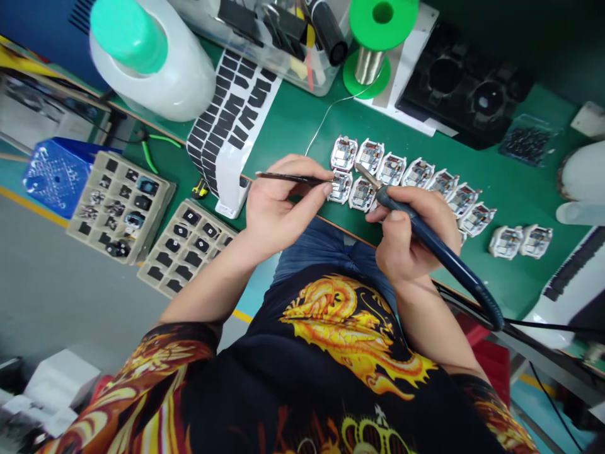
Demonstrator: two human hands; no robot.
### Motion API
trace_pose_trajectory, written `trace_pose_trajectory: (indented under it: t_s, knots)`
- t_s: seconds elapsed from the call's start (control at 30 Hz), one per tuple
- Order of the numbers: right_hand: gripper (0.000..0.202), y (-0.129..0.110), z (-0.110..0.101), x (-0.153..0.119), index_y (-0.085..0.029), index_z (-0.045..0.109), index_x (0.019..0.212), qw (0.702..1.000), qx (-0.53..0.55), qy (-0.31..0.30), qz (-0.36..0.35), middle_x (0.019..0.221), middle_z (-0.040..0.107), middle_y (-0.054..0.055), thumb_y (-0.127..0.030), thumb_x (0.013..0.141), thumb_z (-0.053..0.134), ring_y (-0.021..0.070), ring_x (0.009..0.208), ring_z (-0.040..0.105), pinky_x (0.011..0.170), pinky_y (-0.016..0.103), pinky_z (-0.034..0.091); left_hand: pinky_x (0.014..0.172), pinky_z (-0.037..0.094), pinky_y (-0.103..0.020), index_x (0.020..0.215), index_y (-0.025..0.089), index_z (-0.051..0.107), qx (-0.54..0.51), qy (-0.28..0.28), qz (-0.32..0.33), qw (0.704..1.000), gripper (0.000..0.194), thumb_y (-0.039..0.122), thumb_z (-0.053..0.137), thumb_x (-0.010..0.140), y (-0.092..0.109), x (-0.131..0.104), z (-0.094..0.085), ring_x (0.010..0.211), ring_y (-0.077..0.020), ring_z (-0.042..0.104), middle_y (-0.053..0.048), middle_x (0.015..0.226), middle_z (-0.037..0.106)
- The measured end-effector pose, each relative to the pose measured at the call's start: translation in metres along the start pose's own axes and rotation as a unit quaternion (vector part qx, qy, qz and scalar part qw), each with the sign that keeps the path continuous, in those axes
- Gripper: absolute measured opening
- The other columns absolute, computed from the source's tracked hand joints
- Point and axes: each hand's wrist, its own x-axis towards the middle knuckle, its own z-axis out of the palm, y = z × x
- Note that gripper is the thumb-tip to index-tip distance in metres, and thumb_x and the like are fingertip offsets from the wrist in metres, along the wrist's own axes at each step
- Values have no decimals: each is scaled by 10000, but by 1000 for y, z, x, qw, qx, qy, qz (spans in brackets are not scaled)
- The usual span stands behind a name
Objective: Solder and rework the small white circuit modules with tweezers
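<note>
My left hand (pixel 288 205) pinches dark tweezers (pixel 290 179), their tips at a small white watch-like case with an exposed circuit board (pixel 341 187) at the left end of the near row. In my right hand (pixel 418 233) is a soldering iron (pixel 416 224) with a dark blue handle. Its metal tip points up and left, close to another open case (pixel 369 156) in the far row. Several similar cases stretch in two rows towards the right, partly hidden by my right hand. A pair of cases (pixel 505 242) sits apart at the right.
Behind the cases stands a green solder spool (pixel 384 24), its wire trailing towards my left hand. Further left are a label sheet (pixel 236 104) and a white bottle (pixel 184 75). Two compartment trays (pixel 113 205) lie at the left; a black fixture (pixel 466 85) is at the back right.
</note>
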Motion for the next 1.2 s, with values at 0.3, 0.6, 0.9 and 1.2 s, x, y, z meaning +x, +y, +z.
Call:
trace_pose_trajectory:
  t_s: [0.3,0.6,0.9,1.2]
  knots:
    - [219,-5,8,1,-329,771,1260,997,9,77,11,902,815,3,-408,1108,635,242,747,784,811,483,661,811,684,-407,1170,310,812,-5,-58,23,998,125,399,786,1088,4,7,5,1033,-234,807,-62,1121,850]
    - [247,-2,8,-1,-313,764,1239,998,0,63,-31,858,815,13,-450,1099,614,236,716,778,711,451,662,812,695,-451,1130,324,807,15,18,1,1000,169,484,789,1081,-11,1,-3,1015,-250,797,-55,1087,822]
    - [168,-4,8,3,-307,794,1143,995,52,65,-52,805,820,-9,-358,1039,673,210,655,780,617,401,642,719,649,-382,1130,322,804,24,20,-2,1000,132,446,777,1096,-10,-3,-1,932,-210,770,-44,1079,813]
    - [238,1,7,-4,-321,790,1171,999,1,26,-23,813,810,1,-464,1084,622,219,666,775,648,415,647,887,681,-479,1114,338,798,71,16,29,997,109,440,765,1097,-14,2,3,1006,-244,781,-35,1051,822]
